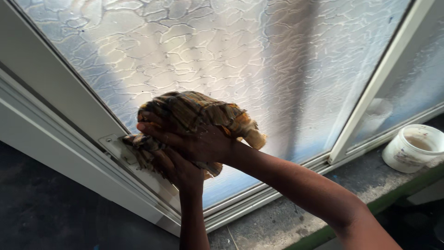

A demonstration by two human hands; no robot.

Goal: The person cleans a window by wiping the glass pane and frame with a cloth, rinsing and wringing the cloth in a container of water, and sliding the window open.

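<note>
Both hands, my left hand (pixel 178 166) and right hand (pixel 194 141), squeeze the brown rag (pixel 199 113) tight together. I would twist harder, away from the bumpy glass (pixel 240 51).

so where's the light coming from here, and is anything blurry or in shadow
Head view: daylight comes through the textured glass pane, so the hands and the striped cloth are backlit and dark; a broad shadow band crosses the glass; the white bucket looks slightly soft.
</note>
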